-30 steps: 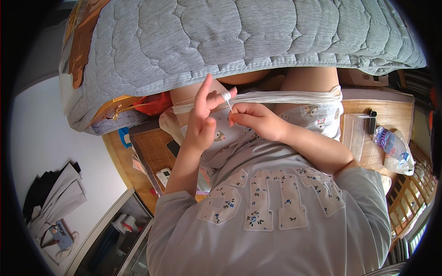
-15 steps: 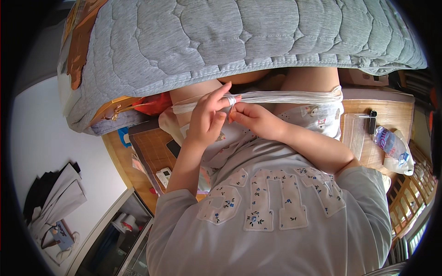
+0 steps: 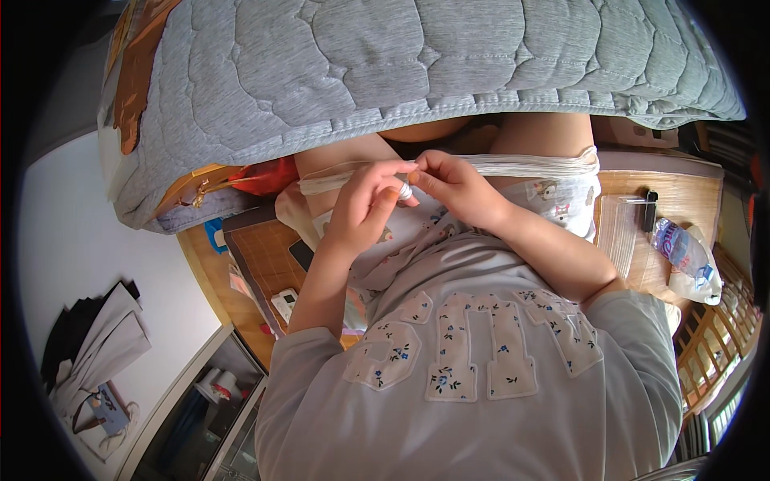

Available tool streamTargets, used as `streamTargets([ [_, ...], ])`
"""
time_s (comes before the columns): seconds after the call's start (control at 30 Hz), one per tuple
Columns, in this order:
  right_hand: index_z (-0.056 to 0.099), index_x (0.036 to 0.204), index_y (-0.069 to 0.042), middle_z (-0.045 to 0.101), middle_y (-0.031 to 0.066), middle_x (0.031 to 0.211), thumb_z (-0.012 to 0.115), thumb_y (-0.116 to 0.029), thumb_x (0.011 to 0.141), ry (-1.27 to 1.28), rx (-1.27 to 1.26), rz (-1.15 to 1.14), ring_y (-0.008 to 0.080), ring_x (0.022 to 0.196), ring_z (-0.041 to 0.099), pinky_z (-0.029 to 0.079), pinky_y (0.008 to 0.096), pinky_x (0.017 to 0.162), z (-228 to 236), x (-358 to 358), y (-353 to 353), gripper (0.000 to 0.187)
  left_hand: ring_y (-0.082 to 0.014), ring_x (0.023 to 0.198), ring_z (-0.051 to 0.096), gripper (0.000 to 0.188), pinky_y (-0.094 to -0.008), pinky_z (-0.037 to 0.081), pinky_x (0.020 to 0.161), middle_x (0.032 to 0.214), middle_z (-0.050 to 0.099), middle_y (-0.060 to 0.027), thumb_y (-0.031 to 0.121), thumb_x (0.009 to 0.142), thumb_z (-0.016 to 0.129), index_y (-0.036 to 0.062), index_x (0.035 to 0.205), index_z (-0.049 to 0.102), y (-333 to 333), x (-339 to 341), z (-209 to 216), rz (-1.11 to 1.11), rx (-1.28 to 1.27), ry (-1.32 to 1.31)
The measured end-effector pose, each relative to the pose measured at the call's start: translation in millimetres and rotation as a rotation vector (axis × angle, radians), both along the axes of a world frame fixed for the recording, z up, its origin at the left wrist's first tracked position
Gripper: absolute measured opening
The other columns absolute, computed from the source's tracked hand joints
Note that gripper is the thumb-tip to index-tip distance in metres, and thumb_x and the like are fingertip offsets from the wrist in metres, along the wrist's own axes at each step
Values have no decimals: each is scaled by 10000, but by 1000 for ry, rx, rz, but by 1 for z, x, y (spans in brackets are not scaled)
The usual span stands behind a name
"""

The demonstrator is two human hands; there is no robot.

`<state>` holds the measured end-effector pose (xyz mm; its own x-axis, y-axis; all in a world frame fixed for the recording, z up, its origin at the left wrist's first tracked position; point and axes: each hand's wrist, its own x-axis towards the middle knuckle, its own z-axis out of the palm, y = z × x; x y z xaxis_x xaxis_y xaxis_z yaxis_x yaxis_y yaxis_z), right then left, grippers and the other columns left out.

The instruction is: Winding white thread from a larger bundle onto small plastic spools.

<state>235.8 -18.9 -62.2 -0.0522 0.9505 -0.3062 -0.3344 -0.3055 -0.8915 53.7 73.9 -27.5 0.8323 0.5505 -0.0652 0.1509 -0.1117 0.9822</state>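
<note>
A skein of white thread (image 3: pixel 537 166) is stretched across my thighs, looped around both legs. Small turns of white thread (image 3: pixel 405 192) are wound around a finger of my left hand (image 3: pixel 361 208). That hand is partly curled, its index fingertip reaching over to my right fingertips. With thumb and forefinger pressed together, my right hand (image 3: pixel 461 192) pinches at the thread beside it; the strand itself is too fine to make out there. Both hands are above my lap, over patterned shorts (image 3: pixel 553 207).
A grey quilted mattress cover (image 3: pixel 361 64) spans the far side. At right, a wooden surface (image 3: pixel 690 188) holds a clear plastic box (image 3: pixel 622 224) and a plastic bottle (image 3: pixel 680 247). A white remote (image 3: pixel 285 303) lies at left, near a glass-fronted cabinet (image 3: pixel 192 409).
My left index finger, stretched out before, has bent toward my right hand. My right hand has moved up and slightly right, its fingertips now meeting the left index tip.
</note>
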Motion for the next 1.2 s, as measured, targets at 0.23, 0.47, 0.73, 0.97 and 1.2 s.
streamTargets([
  [0.23, 615, 955, 20, 684, 47, 885, 649, -134, 947, -114, 84, -213, 58, 745, 593, 468, 207, 655, 10, 1, -2, 158, -145, 828, 683, 368, -265, 519, 711, 943, 717, -72, 35, 919, 617, 38, 1279, 543, -9, 12, 0, 117, 68, 1],
  [0.47, 648, 948, 13, 621, 44, 921, 656, -133, 943, -284, 153, -144, 82, 807, 614, 484, 228, 697, 11, 10, 1, 146, -111, 859, 684, 560, -236, 523, 691, 924, 736, -47, -36, 859, 666, 99, 1374, 492, -10, 12, -10, 112, 133, 33],
  [0.73, 635, 985, 19, 591, 40, 978, 657, -56, 926, -35, 188, 60, 118, 887, 596, 491, 262, 782, 24, 23, 4, 98, -132, 892, 695, 665, -286, 529, 817, 926, 737, -98, -60, 825, 709, 72, 1415, 433, -16, 10, 2, 111, -74, 5],
  [0.97, 678, 996, -6, 650, 35, 864, 686, -28, 875, -41, 255, 318, 97, 796, 612, 496, 249, 705, 46, 37, 6, 124, -212, 929, 709, 883, -315, 537, 872, 940, 716, -164, -145, 806, 658, 36, 1518, 168, -16, 1, 24, -108, -287, -57],
  [1.2, 681, 939, -29, 646, 20, 862, 686, -31, 860, -22, 336, 389, 99, 774, 588, 480, 249, 698, 56, 35, 4, 79, -207, 910, 710, 944, -320, 529, 879, 924, 714, -154, -112, 789, 710, 44, 1527, 143, -16, -3, 35, -214, -404, -48],
])
